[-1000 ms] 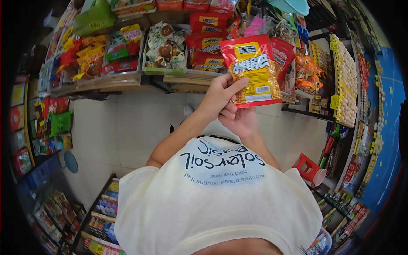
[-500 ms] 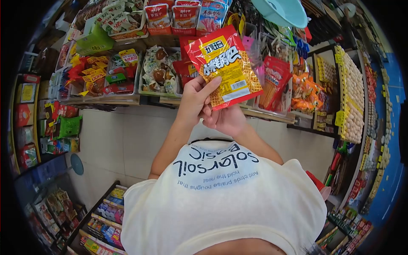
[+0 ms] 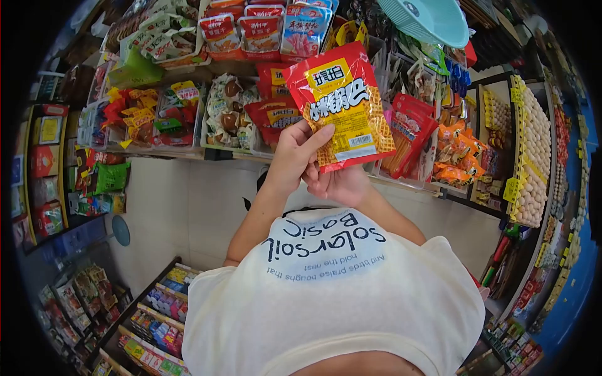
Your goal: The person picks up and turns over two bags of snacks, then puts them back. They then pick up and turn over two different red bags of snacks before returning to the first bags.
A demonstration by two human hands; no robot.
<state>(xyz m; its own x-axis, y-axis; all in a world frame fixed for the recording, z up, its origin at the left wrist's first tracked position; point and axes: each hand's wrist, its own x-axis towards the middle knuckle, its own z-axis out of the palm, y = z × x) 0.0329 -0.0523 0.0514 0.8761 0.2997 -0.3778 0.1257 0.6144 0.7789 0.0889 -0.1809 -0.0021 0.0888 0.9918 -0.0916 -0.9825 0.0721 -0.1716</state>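
Observation:
A red and yellow snack packet with a waffle-like crisp pictured on it is held up in front of me, over the display edge. My left hand grips its lower left side, thumb pressed on the front and fingers behind. Under the packet's bottom edge is my right hand, its fingers curled close against the left fingers and partly hidden behind the packet. Similar red packets lie in a bin just behind. To the right, another bin holds red bags of stick-shaped snacks.
Orange-wrapped snacks and trays of eggs are on the right. Bins of wrapped snacks line the left. A turquoise basin sits at the back. Low shelves stand at the lower left on the tiled floor.
The view has shifted slightly, so the display sits a little differently in it. Both hands keep the packet in much the same hold, now slightly farther right and lower.

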